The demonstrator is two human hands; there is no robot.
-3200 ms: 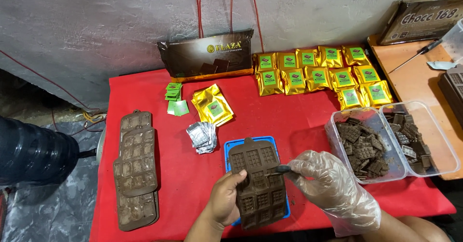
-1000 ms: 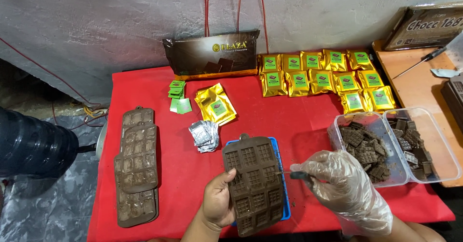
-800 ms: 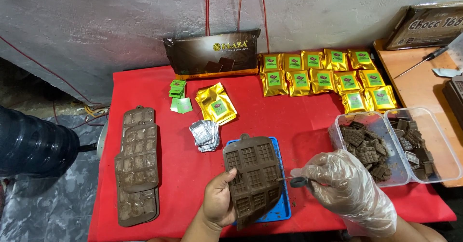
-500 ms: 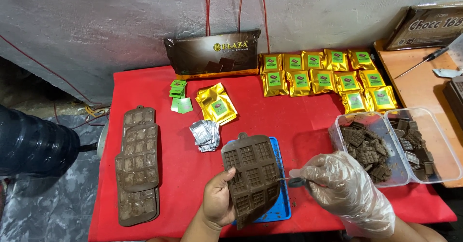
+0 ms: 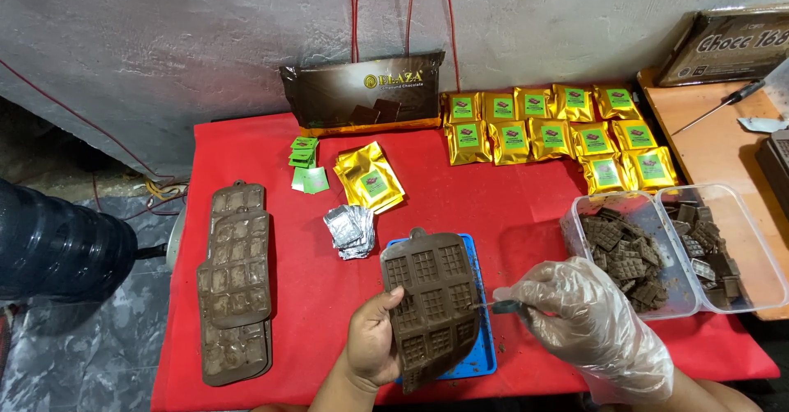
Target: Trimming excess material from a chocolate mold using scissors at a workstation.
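Brown silicone mould (image 5: 431, 301) tilted up in my bare left hand (image 5: 374, 350), over the blue tray (image 5: 485, 354).
My gloved right hand (image 5: 592, 322) pinches a thin tool (image 5: 503, 305) at its edge; beyond my fingers, clear tubs (image 5: 744, 239) catch pieces, gold packets (image 5: 559, 128) farthest on the bench.

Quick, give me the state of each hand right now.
Left hand: bare, closed on the brown chocolate mould, tilted over the blue tray.
Right hand: gloved, closed on a thin tool touching the mould.

big dark brown pack (image 5: 364, 97) against wall, gold pouches with green labels (image 5: 559, 133) in rows, loose gold pouches (image 5: 369, 177), green labels stack (image 5: 305, 159), brown box (image 5: 723, 44) far right
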